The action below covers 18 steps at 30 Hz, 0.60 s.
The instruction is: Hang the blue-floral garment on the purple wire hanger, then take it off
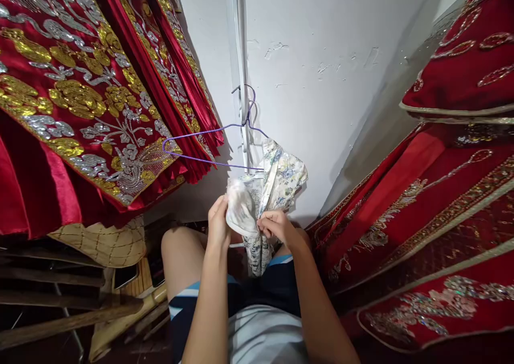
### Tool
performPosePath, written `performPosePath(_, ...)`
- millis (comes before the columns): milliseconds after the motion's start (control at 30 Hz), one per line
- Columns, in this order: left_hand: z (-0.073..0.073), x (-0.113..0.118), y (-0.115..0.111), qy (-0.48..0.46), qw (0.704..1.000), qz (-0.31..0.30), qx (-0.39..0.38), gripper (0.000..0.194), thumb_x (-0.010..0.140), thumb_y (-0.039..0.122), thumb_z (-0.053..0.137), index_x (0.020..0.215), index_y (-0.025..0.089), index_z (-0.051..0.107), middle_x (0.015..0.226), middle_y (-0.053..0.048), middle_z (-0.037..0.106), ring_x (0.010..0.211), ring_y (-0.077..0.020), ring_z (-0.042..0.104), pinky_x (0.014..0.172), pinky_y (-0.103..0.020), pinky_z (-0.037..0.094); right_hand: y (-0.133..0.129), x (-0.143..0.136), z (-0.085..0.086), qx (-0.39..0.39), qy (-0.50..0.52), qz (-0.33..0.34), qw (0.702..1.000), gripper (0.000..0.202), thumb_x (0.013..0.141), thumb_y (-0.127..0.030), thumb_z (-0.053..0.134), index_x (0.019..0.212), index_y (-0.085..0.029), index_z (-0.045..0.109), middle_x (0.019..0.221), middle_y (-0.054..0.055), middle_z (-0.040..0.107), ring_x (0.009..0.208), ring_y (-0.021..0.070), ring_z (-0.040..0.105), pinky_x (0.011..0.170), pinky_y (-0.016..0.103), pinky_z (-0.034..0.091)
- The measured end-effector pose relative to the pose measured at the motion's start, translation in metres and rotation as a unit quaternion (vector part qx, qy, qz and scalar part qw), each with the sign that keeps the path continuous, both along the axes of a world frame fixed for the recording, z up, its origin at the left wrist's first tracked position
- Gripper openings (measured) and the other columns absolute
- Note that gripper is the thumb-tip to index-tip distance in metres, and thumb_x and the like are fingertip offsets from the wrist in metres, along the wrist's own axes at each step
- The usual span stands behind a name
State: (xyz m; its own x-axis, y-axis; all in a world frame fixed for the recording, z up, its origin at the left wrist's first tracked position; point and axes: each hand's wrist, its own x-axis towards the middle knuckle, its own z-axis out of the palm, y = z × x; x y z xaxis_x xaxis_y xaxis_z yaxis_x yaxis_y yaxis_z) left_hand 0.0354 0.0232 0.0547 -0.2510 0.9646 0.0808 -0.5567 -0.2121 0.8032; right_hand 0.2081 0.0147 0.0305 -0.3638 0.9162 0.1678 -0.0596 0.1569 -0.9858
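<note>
A floral blouse-like garment [286, 179], cream with blue and green print, hangs by one shoulder from a purple wire hanger [193, 134]. The hanger's left arm is bare. My left hand [219, 219] is closed on the left edge of a white padded cup [240, 206] at the garment's front. At the cup's right side, my right hand [275, 226] pinches the cloth near the front opening. The garment's lower part drops between my knees. What lies under my fingertips is partly hidden.
A metal rail [241, 48] on the white wall [321, 43] carries the hanger. Red skirts with gold and silver sequins [80, 96] hang at left; red beaded garments [421, 203] hang at right. A wooden chair [52, 300] and a phone [125, 276] are low at left.
</note>
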Motion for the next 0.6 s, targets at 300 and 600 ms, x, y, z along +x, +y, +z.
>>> performPosePath(300, 0.043, 0.026, -0.033, 0.324, 0.922, 0.000, 0.211, 0.022, 0.092, 0.040, 0.064, 0.083, 0.019, 0.069, 0.095, -0.006, 0.058, 0.095, -0.0196, 0.056, 0.087, -0.029, 0.045, -0.017, -0.012, 0.030, 0.032, 0.067, 0.062, 0.995, 0.046, 0.079, -0.057, 0.072, 0.107, -0.023, 0.064, 0.100, 0.005, 0.065, 0.099, 0.0245, 0.060, 0.086, 0.035, 0.049)
performPosePath(600, 0.033, 0.000, -0.027, 0.553, 0.763, -0.246, 0.227, 0.055, 0.101, 0.060, 0.028, 0.109, 0.019, 0.065, 0.104, -0.010, 0.066, 0.098, -0.0238, 0.060, 0.096, -0.036, 0.045, -0.025, 0.025, 0.068, 0.019, -0.065, 0.060, 0.996, 0.010, 0.066, -0.016, 0.064, 0.066, -0.019, 0.054, 0.059, -0.005, 0.048, 0.056, 0.0109, 0.042, 0.053, 0.025, 0.035)
